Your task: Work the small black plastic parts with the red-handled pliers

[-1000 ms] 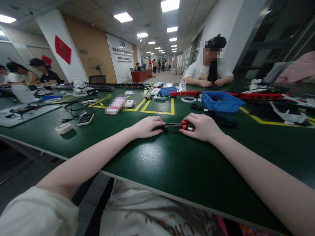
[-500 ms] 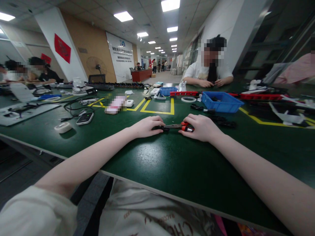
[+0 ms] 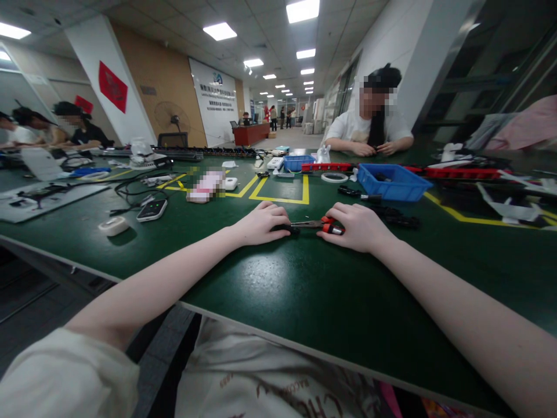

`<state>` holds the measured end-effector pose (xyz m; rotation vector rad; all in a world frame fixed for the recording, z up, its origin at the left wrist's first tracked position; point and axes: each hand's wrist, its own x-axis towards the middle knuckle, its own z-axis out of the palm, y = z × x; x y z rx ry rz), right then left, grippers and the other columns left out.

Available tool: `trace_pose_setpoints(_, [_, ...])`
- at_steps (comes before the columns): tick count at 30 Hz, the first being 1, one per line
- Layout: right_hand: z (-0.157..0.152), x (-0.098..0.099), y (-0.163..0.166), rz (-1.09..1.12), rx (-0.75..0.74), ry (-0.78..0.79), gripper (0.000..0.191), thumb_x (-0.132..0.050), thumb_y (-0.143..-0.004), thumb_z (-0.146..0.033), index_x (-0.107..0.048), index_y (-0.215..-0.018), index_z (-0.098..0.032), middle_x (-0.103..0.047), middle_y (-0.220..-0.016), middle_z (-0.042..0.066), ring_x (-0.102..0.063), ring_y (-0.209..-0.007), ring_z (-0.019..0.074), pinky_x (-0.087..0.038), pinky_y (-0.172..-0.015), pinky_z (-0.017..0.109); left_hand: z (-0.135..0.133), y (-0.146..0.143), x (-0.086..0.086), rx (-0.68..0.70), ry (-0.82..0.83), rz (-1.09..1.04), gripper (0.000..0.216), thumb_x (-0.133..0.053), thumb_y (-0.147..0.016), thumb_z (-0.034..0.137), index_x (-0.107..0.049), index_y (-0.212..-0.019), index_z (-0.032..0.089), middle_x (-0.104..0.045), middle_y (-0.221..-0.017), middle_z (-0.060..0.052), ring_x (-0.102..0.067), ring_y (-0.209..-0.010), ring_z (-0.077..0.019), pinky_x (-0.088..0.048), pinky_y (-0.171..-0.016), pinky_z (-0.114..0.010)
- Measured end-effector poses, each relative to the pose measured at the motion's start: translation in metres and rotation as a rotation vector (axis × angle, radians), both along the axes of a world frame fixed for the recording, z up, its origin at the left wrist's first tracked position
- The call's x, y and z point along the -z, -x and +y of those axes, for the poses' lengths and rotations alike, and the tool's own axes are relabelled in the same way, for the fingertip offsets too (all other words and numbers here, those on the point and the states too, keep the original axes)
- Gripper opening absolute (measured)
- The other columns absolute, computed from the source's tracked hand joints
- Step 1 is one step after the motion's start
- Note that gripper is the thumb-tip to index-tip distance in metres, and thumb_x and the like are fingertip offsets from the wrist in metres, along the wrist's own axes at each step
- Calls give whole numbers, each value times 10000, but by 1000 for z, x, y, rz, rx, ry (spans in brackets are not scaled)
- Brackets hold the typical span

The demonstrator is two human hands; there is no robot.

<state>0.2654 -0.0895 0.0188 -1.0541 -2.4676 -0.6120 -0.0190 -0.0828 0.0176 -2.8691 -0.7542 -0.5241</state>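
**Dark green matte worktable** (image 3: 278, 290), filling the lower half of the frame: unchanged over the last second.

**Blue rectangular plastic bin** (image 3: 394, 181), right of centre, beyond my hands: it stays put, as does the seated co-worker (image 3: 369, 130) behind it at upper centre.

**Left hand** (image 3: 261, 223) and **right hand** (image 3: 354, 226), at frame centre, resting on the tabletop: I see almost no shift in either, only a slight wobble of the view.

**Red-handled metal pliers** (image 3: 314, 223), lying level between the hands: the right hand is curled tight around the handles, with the nose pointing left.

**Small black plastic part** (image 3: 288, 230), at the left fingertips: the left hand pinches it closed, and it meets the nose of the pliers.

I judge the work to be mid-squeeze, held steady rather than advancing.
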Motion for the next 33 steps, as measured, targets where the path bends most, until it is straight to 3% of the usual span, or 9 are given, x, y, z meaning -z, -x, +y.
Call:
trace_pose_setpoints(8, [2, 2, -1, 12, -7, -3, 401, -543, -836, -579, -631, -867, -190, -650, -877, 75, -561, -665, 185, -398, -651, 315, 1, 0, 0, 14, 27, -14, 231, -522, -945, 346, -654, -1064, 198, -636, -1076, -70, -584, -1039, -227, -410, -964, -413])
trace_pose_setpoints(17, [0, 1, 0, 30, 30, 46, 398, -531, -835, -577, -618, -843, -189, -638, -851, 72, -584, -670, 193, -381, -599, 306, 1, 0, 2, 67, 103, -41, 262, -505, -958, 290, -636, -1155, 179, -624, -1230, -92, -588, -1136, -205, -470, -999, -356])
trace_pose_setpoints(33, [1, 2, -1, 55, 32, -17, 415, -552, -834, -578, -632, -911, -179, -666, -924, 83, -599, -735, 211, -409, -688, 328, 1, 1, 0, 60, 77, 15, 343, -449, -989, 324, -581, -1264, 167, -627, -1213, -108, -585, -1114, -223, -467, -968, -355])
